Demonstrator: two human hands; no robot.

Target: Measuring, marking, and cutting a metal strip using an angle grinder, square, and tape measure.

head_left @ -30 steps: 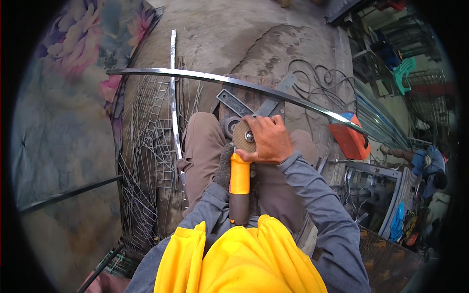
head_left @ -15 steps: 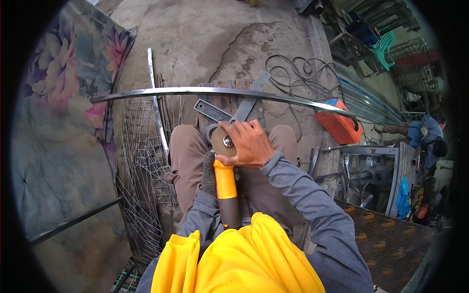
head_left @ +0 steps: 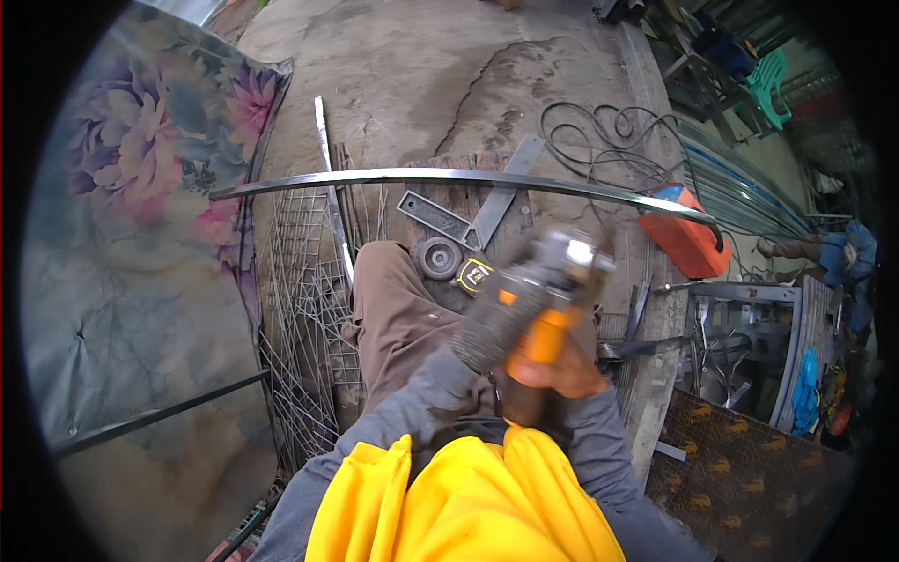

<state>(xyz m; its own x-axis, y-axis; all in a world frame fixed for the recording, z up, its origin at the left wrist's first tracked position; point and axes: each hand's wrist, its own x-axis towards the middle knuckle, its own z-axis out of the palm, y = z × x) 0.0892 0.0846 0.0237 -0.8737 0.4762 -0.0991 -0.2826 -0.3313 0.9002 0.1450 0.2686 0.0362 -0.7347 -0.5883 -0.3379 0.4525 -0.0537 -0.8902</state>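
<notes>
Over my right thigh I hold an orange-and-dark angle grinder (head_left: 543, 339), its metal head (head_left: 573, 253) smeared by motion. My left hand (head_left: 501, 317), in a dark grey glove, is closed round it just behind the head. Bare, my right hand (head_left: 567, 375) grips the orange body lower down, thumb across it. Just beyond my knees lie a yellow-and-black tape measure (head_left: 475, 274), a small dark wheel-like disc (head_left: 437, 258) and a metal square (head_left: 504, 195) against a grey channel-shaped piece (head_left: 435, 219). A long shiny square tube (head_left: 421, 175) lies crosswise farther off.
Wire mesh (head_left: 304, 272) and a thin metal strip (head_left: 333, 201) lie left, by a flowered sheet (head_left: 140, 281). On the right are an orange container (head_left: 688, 239), a coiled cable (head_left: 599, 140), a metal frame (head_left: 749, 292) and a patterned board (head_left: 730, 468). Another person (head_left: 843, 262) is at far right.
The grinder has swung right and its head has turned. My right hand has gone from its disc to its body; my left now grips near the head. The tape measure has come into sight.
</notes>
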